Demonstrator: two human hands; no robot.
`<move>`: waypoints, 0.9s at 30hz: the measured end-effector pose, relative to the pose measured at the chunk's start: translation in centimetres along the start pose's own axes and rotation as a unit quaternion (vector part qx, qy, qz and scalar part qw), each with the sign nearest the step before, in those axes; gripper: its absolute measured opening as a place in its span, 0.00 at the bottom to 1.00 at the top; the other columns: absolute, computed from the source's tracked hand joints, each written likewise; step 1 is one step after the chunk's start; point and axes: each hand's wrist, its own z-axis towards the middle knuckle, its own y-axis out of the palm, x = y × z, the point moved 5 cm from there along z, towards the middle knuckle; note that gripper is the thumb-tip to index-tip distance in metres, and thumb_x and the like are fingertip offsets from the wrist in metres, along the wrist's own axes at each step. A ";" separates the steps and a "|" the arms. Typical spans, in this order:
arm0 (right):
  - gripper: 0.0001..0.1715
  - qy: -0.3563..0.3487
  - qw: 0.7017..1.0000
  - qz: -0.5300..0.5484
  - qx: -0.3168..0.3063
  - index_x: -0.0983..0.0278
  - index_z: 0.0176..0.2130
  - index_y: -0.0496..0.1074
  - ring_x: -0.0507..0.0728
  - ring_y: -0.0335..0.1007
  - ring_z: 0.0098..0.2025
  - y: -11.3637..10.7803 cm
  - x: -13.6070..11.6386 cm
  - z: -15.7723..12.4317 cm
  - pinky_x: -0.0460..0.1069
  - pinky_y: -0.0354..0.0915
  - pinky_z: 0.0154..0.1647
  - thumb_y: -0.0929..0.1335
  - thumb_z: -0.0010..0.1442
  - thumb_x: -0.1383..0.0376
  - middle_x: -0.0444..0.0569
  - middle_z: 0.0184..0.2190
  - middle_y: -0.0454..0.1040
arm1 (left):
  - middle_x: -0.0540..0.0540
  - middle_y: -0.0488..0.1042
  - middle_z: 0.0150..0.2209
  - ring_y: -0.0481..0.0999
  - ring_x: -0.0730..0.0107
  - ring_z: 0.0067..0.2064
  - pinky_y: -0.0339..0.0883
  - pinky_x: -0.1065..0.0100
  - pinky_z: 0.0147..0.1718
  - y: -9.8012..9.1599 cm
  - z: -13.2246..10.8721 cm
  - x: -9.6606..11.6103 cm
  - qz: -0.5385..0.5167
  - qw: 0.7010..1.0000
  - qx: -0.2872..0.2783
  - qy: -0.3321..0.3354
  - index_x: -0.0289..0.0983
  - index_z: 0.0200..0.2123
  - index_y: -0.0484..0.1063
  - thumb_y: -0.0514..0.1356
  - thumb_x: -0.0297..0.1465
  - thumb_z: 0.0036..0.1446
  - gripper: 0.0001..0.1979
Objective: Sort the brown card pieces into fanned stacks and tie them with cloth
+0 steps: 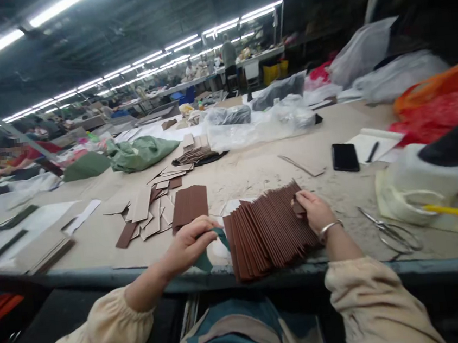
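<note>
A long row of overlapping brown strips (276, 226) lies fanned out along the front edge of the table. My left hand (189, 242) is left of the row, its thumb and fingers pinched on a green strip of cloth (204, 260) that hangs down. At the row's right end, my right hand (316, 212) grips a small brown piece (297, 207) between thumb and fingers. Behind my left hand is a stack of brown strips (191, 201). Loose beige and brown pieces (151, 207) are scattered beside that stack.
Scissors (391, 231) and a white plastic container (422, 184) are on the right, with a black phone (345, 157) and a pen (372, 152) farther back. A green bag (141, 152) and clear plastic bags (257, 125) lie behind. People work in the background.
</note>
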 end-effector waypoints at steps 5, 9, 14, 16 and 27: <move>0.21 -0.006 0.996 0.090 0.019 0.60 0.28 0.63 0.49 0.56 0.19 0.1 -0.5 -0.5 0.44 0.49 0.15 0.71 0.44 0.49 0.41 0.22 0.67 | 0.48 0.73 0.24 0.71 0.74 0.25 0.64 0.74 0.25 9.9 10.3 1.4 -0.187 0.978 -0.074 -0.060 0.35 0.30 0.71 0.56 0.39 0.58 0.13; 0.19 -0.015 0.985 0.163 0.050 0.60 0.27 0.63 0.48 0.53 0.17 -0.7 -1.2 -0.8 0.44 0.47 0.13 0.71 0.44 0.51 0.39 0.18 0.63 | 0.53 0.67 0.15 0.64 0.79 0.17 0.54 0.77 0.17 16.2 16.2 0.6 -0.285 0.948 -0.062 -0.126 0.34 0.24 0.68 0.65 0.39 0.50 0.14; 0.16 -0.033 0.962 0.259 0.077 0.61 0.26 0.64 0.45 0.49 0.16 -2.1 -2.2 -1.0 0.42 0.46 0.12 0.70 0.45 0.54 0.41 0.20 0.66 | 0.51 0.68 0.17 0.68 0.77 0.20 0.63 0.73 0.23 19.6 19.9 -1.1 -0.368 0.910 -0.105 -0.159 0.32 0.24 0.69 0.70 0.41 0.40 0.18; 0.11 -0.025 0.957 0.283 0.068 0.62 0.27 0.67 0.47 0.55 0.17 -2.3 -2.5 -1.2 0.42 0.52 0.13 0.69 0.45 0.58 0.43 0.21 0.69 | 0.50 0.69 0.19 0.69 0.77 0.22 0.65 0.73 0.26 19.9 20.3 -1.5 -0.382 0.903 -0.121 -0.158 0.32 0.26 0.70 0.70 0.40 0.40 0.18; 0.23 -0.023 0.972 0.233 0.014 0.63 0.42 0.73 0.55 0.76 0.37 -6.0 -4.0 -0.6 0.49 0.72 0.40 0.71 0.42 0.70 0.48 0.35 0.80 | 0.46 0.77 0.29 0.73 0.70 0.31 0.65 0.69 0.37 19.8 18.5 -2.3 -0.392 0.895 -0.183 -0.106 0.31 0.39 0.76 0.67 0.31 0.42 0.18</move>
